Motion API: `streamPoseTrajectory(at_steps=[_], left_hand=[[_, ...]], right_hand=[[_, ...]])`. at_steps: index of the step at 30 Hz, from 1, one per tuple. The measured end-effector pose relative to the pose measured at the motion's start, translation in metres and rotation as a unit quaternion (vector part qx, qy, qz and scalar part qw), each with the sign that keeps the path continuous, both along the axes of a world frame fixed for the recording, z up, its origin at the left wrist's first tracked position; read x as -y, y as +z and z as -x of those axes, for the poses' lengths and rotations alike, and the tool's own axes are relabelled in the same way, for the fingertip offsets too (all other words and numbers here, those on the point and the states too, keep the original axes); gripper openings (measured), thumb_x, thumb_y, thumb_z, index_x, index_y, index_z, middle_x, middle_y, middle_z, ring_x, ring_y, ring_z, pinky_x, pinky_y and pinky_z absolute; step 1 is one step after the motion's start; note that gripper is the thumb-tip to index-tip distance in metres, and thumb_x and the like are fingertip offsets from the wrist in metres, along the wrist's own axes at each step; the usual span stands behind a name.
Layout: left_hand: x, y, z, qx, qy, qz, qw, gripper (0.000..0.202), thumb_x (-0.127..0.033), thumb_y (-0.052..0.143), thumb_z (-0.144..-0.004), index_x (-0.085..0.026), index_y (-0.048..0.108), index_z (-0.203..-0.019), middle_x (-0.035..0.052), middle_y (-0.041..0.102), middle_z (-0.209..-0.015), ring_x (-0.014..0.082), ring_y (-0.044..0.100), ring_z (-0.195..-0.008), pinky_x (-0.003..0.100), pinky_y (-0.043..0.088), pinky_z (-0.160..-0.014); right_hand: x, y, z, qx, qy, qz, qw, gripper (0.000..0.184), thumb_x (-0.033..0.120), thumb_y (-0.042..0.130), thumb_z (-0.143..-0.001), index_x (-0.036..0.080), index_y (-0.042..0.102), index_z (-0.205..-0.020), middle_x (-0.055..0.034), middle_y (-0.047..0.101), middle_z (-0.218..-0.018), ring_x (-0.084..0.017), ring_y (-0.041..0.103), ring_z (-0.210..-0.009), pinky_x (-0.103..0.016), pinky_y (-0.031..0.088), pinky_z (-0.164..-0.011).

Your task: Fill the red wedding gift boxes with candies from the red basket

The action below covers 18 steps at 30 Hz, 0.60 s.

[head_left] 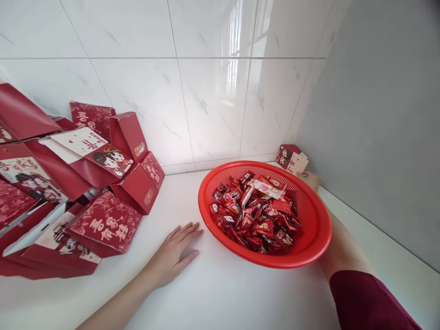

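Observation:
My left hand (179, 250) lies on the white tabletop with its fingers stretched out, holding nothing, just left of a red plastic basket (318, 236). The perforated basket holds many small red-wrapped candies (256, 215). Beyond its right rim, my right hand (310, 180) is closed at the lower edge of a small red gift box (291, 157) with a cream flap and a cartoon print. The basket hides part of my right hand and forearm; the box sits tilted in the back corner.
A heap of red gift boxes (106, 224) with cartoon couples and Chinese lettering is piled at the left. White marbled tiles (213, 105) rise behind the white tabletop (223, 293). A grey panel (385, 128) stands along the right side.

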<state>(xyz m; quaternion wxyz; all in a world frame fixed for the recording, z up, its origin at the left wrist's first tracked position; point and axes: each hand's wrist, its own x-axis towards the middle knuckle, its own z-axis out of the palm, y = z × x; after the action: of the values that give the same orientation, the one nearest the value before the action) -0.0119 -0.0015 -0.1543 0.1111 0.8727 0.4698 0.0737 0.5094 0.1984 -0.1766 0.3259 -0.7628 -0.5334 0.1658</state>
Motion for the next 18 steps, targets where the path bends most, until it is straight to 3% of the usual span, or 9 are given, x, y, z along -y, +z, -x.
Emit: streamPoseTrajectory(at_steps=[3, 5, 8, 11, 14, 18], left_hand=[[0.002, 0.002, -0.001, 0.008, 0.004, 0.004, 1.0, 0.052, -0.046, 0.039, -0.098, -0.034, 0.033, -0.149, -0.0007, 0.03, -0.157, 0.0234, 0.028, -0.146, 0.049, 0.022, -0.121], [0.004, 0.003, -0.001, 0.014, 0.007, 0.009, 1.0, 0.051, -0.047, 0.04, -0.098, -0.034, 0.036, -0.148, -0.0007, 0.031, -0.157, 0.0235, 0.029, -0.146, 0.049, 0.023, -0.121], [0.005, 0.003, -0.001, 0.029, 0.008, 0.011, 0.999, 0.051, -0.047, 0.041, -0.097, -0.034, 0.04, -0.146, 0.0006, 0.034, -0.156, 0.0243, 0.031, -0.145, 0.049, 0.024, -0.12], [0.006, 0.002, 0.0, 0.04, 0.006, 0.01, 0.999, 0.051, -0.046, 0.041, -0.097, -0.033, 0.04, -0.146, 0.0017, 0.034, -0.156, 0.0241, 0.03, -0.145, 0.049, 0.023, -0.12], [0.007, 0.002, 0.001, 0.049, 0.002, 0.008, 0.999, 0.05, -0.046, 0.041, -0.097, -0.032, 0.041, -0.145, 0.0018, 0.034, -0.156, 0.0235, 0.03, -0.145, 0.049, 0.022, -0.12], [0.009, 0.001, 0.001, 0.059, 0.003, 0.006, 0.998, 0.05, -0.048, 0.042, -0.096, -0.032, 0.043, -0.143, 0.0012, 0.036, -0.155, 0.0221, 0.03, -0.145, 0.048, 0.022, -0.121]], right_hand=[[0.01, 0.0, 0.012, -0.079, -0.099, -0.049, 0.991, 0.024, 0.038, 0.047, -0.1, 0.024, 0.063, -0.112, -0.0076, 0.062, -0.117, -0.016, 0.062, -0.096, -0.033, 0.053, -0.086], [0.02, 0.0, 0.022, -0.131, -0.128, -0.078, 0.98, 0.024, 0.038, 0.048, -0.099, 0.022, 0.063, -0.109, -0.0077, 0.064, -0.114, -0.016, 0.063, -0.095, -0.034, 0.053, -0.085], [0.035, 0.003, 0.034, -0.205, -0.132, -0.13, 0.961, 0.018, 0.035, 0.05, -0.097, 0.019, 0.058, -0.099, -0.0113, 0.067, -0.112, -0.02, 0.067, -0.097, -0.036, 0.055, -0.084], [0.048, 0.015, 0.035, -0.257, -0.109, -0.203, 0.939, 0.011, 0.029, 0.05, -0.093, 0.026, 0.043, -0.086, -0.017, 0.068, -0.115, -0.022, 0.069, -0.102, -0.034, 0.057, -0.082], [0.06, 0.044, 0.024, -0.265, -0.11, -0.289, 0.913, 0.015, 0.023, 0.045, -0.09, 0.028, 0.032, -0.085, -0.0214, 0.067, -0.118, -0.023, 0.07, -0.102, -0.036, 0.057, -0.079], [0.087, 0.107, 0.025, -0.225, -0.109, -0.402, 0.881, 0.007, 0.025, 0.045, -0.089, 0.026, 0.038, -0.091, -0.0209, 0.066, -0.117, -0.023, 0.069, -0.103, -0.037, 0.056, -0.079]])
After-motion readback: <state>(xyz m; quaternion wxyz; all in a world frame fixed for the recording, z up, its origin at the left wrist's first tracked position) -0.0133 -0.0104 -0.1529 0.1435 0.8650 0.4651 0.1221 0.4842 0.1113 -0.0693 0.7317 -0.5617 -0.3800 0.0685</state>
